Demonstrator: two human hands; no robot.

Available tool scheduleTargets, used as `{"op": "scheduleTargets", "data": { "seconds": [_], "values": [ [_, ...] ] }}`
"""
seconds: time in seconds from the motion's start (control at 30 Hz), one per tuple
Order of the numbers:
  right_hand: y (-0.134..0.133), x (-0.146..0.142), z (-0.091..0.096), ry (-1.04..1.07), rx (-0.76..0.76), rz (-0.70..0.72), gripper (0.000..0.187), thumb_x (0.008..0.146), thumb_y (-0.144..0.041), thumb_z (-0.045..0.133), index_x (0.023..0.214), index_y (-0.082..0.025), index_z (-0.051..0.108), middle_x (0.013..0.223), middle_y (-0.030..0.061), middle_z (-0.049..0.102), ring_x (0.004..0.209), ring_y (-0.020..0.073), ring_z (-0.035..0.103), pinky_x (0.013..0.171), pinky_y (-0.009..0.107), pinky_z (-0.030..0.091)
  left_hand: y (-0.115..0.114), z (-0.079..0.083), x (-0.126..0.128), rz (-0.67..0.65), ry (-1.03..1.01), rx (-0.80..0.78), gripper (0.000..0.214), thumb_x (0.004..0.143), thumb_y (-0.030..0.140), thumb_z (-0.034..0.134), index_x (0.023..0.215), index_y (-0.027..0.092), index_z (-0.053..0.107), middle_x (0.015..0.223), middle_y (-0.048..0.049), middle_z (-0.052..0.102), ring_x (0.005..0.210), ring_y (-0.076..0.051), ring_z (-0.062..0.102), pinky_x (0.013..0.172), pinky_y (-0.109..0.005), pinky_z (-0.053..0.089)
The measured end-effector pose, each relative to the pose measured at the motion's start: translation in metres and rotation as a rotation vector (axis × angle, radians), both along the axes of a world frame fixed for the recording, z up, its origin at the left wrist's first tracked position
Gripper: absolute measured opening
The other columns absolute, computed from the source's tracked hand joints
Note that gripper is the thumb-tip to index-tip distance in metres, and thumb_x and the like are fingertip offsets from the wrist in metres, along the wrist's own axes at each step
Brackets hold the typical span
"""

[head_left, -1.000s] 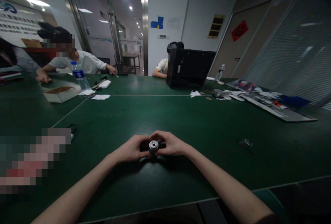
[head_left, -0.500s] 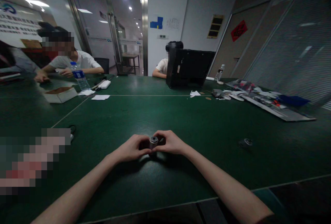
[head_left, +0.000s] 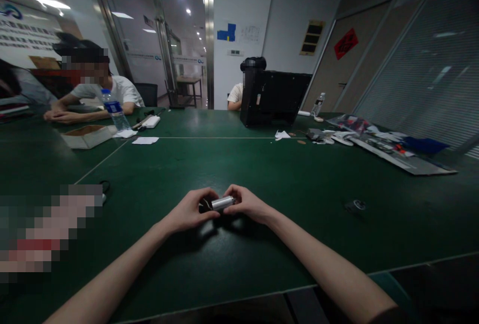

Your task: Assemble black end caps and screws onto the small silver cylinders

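Observation:
A small silver metal cylinder (head_left: 222, 203), much like a little motor, lies sideways between my two hands, a little above the green table. My left hand (head_left: 194, 209) has its thumb and fingers curled round the cylinder's dark left end, where a thin pale strand shows. At the other end, my right hand (head_left: 245, 203) pinches it between thumb and fingers. The fingers hide parts of both ends. Farther right on the table sits a small dark round part (head_left: 358, 205) with a lighter ring, apart from both hands.
The green table (head_left: 239, 164) spreads all round. Beyond my hands stand an open box (head_left: 88, 137), a water bottle (head_left: 115, 112) and a black monitor-like case (head_left: 277, 98). A board with scattered bits (head_left: 404, 152) lies right. Two people (head_left: 123, 89) (head_left: 235, 95) sit across.
The cylinder has turned from upright to lying sideways between my hands, its silver side now showing. The person at the left has brought their hands together on the table.

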State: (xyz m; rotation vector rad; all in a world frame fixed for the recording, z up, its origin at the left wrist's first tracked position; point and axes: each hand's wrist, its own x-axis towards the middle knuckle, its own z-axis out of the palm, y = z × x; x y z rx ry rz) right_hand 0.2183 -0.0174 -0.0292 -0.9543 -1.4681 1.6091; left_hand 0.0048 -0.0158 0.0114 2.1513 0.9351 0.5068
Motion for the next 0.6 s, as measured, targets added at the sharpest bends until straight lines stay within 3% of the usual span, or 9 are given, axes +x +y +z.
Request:
{"op": "scheduleTargets", "data": {
  "seconds": [0.37,0.6],
  "values": [
    [0.0013,0.0018,0.0031,-0.115,0.111,0.021,0.042,0.057,-0.025,0.08,0.092,-0.016,0.058,0.076,-0.0022,0.059,0.067,0.0105,0.056,0.062,0.023,0.043,0.001,-0.0019,0.0001,-0.013,0.065,-0.034,0.036,0.075,0.04,0.067,0.101,0.017,0.059,0.092,-0.003,0.065,0.079,-0.018,0.061,0.07,-0.027,0.046],
    [0.0008,-0.0022,0.0057,-0.094,0.059,-0.067,0.044,0.065,-0.042,0.075,0.094,-0.017,0.054,0.07,-0.0007,0.063,0.057,0.0135,0.062,0.054,0.026,0.05,0.0023,-0.0027,0.0017,-0.027,0.062,-0.036,0.032,0.084,0.043,0.054,0.099,0.016,0.064,0.094,-0.0045,0.066,0.083,-0.019,0.06,0.074,-0.027,0.044]
  ]
}}
